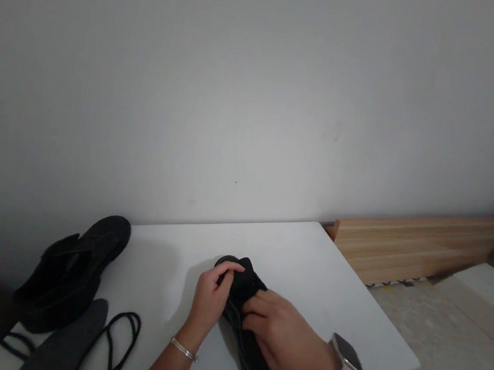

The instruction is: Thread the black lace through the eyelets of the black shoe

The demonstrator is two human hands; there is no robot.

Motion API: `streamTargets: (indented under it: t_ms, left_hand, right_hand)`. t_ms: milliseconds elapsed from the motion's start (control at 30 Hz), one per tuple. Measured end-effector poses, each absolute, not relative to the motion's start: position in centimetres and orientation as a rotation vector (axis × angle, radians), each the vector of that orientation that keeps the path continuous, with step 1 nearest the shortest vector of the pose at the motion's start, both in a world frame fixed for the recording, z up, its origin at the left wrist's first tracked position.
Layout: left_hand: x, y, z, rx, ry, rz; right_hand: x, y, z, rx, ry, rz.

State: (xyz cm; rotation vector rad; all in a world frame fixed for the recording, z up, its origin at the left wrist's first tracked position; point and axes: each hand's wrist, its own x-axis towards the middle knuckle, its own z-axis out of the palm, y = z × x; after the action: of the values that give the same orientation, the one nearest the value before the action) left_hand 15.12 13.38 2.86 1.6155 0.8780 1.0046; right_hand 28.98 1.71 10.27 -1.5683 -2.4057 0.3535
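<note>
Gripping a black shoe (249,337), left hand (210,299) and right hand (281,341), heel perhaps cut off.

left hand (210,299) + right hand (282,339) (watch on wrist) | grip black shoe (249,337) | white table (309,266)

The room is dim, with soft, even light and a grey cast on the wall (259,89). The black shoes lose detail in shadow, faint shadows fall leftward on the counter (309,266), and straight lines bend toward the frame edges.
</note>
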Motion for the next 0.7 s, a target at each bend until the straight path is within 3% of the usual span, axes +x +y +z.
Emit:
streamTargets:
  t_ms: [100, 167, 300, 467, 700]
  left_hand:
    - [15.0, 13.8, 2.8, 1.557, 0.830, 0.974]
    - [14.9, 14.0, 2.8, 1.513, 0.800, 0.939]
    - [14.1, 13.8, 3.6, 1.468, 0.827, 0.878]
    - [11.2, 12.4, 5.8, 1.788, 0.993, 0.940]
    - [7.4, 8.9, 5.5, 2.250, 0.890, 0.839]
  right_hand:
    - [29.5, 1.4, 9.6, -1.639, -1.843, 0.226]
    - [29.6, 1.4, 8.8, -1.719, -1.601, 0.326]
    - [28.9, 1.9, 6.9, -1.673, -1.367, 0.624]
    - [25.9, 2.2, 4.7, -1.303, -1.027, 1.059]
    - [23.5, 2.2, 2.9, -1.220, -0.902, 1.053]
